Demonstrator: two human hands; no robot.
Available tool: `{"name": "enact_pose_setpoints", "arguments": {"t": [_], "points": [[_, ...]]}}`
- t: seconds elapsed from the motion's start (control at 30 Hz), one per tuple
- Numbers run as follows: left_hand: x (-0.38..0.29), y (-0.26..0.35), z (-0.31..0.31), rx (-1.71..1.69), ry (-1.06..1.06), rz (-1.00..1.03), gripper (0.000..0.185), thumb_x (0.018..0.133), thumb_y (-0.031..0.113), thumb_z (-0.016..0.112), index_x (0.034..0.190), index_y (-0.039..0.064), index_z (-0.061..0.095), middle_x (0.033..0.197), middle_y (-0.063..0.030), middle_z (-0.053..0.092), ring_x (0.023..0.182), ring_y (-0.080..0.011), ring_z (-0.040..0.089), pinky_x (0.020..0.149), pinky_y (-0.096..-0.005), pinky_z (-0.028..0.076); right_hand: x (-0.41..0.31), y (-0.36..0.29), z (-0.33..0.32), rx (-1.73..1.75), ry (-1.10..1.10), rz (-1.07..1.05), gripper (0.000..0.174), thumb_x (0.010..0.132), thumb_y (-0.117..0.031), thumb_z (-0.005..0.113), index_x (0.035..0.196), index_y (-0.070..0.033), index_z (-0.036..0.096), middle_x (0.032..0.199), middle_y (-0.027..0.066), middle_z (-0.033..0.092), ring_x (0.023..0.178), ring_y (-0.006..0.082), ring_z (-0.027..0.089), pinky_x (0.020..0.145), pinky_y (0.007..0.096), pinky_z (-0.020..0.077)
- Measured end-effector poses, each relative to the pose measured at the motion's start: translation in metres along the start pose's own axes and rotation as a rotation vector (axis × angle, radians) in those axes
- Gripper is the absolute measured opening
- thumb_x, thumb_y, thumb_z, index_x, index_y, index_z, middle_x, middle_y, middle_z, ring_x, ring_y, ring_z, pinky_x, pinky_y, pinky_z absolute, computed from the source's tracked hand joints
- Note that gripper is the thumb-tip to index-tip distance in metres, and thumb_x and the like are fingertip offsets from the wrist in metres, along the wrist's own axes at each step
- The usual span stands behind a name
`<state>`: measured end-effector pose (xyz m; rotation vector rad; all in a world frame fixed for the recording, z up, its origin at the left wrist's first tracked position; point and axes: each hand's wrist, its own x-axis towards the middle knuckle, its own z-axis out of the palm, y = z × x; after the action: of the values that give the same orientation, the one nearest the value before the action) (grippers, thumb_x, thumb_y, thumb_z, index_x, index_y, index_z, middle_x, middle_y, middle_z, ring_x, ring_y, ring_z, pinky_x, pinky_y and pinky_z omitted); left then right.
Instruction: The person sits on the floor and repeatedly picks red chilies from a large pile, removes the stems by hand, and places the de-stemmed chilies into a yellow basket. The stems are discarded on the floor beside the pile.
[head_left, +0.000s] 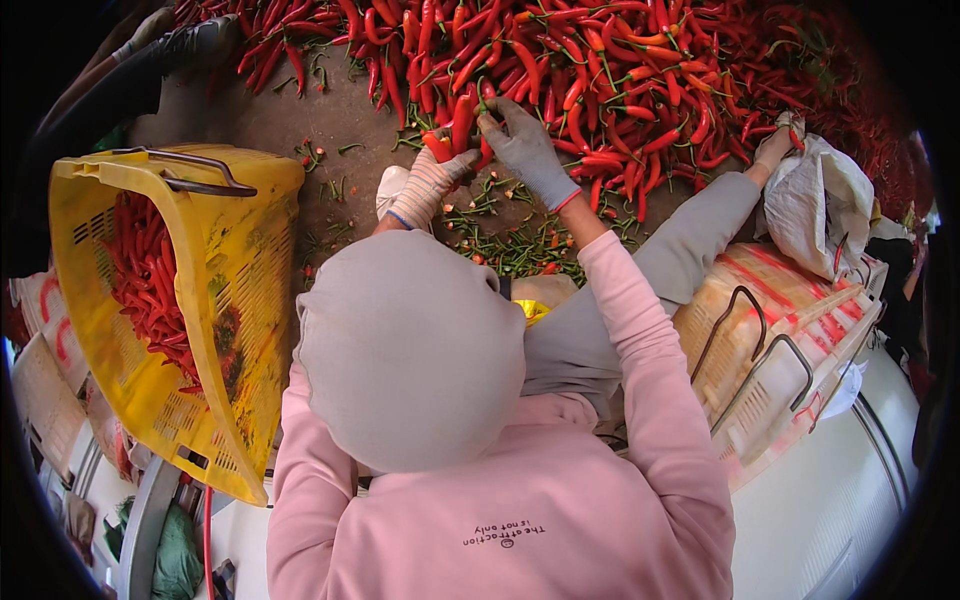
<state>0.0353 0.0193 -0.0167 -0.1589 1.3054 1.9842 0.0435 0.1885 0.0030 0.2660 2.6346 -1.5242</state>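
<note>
My left hand (433, 182), in a striped knit glove, holds a few red chili peppers (462, 124) upright, some of them with their stem ends cut or broken. Thumb and fingertips of my right hand (523, 141), in a grey coated glove, pinch the green stem (482, 101) at the top of a pepper beside them. Beyond both hands spreads a large heap of red chili peppers (600, 82). On the floor beneath them lie many loose green pepper stems (517, 247). My palms and part of the held peppers are hidden.
To the left, a yellow plastic crate (255, 225) lies tipped on its side with red peppers (154, 292) inside. Pale stacked crates (750, 330) with metal handles stand at right, a white woven sack (814, 202) over them. Another person's leg (112, 82) shows upper left.
</note>
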Motion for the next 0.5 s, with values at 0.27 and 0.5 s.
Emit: {"name": "enact_pose_setpoints", "arguments": {"t": [0.27, 0.5], "points": [[-0.014, 0.003, -0.015, 0.962, 0.086, -0.057, 0.058, 0.069, 0.011, 0.081, 0.119, 0.005, 0.053, 0.097, -0.0066, 0.066, 0.085, -0.0147, 0.061, 0.075, -0.0294, 0.050, -0.050, -0.001, 0.008, 1.033, -0.206, 0.363, 0.027, 0.098, -0.030, 0.047, 0.098, -0.003, 0.054, 0.081, 0.0025, 0.054, 0.062, 0.0093, 0.048, 0.060, 0.0243, 0.0447], [-0.134, 0.132, 0.014, 0.597, 0.536, 0.475, 0.038, 0.074, -0.004, 0.071, 0.107, 0.003, 0.054, 0.094, -0.0045, 0.064, 0.085, -0.0127, 0.059, 0.079, -0.0268, 0.048, -0.033, 0.032, -0.037, -0.249, -0.322, 0.250, 0.040, 0.088, -0.036, 0.056, 0.120, -0.013, 0.054, 0.112, 0.0142, 0.063, 0.100, 0.0333, 0.061, 0.084, 0.0416, 0.0479]]}}
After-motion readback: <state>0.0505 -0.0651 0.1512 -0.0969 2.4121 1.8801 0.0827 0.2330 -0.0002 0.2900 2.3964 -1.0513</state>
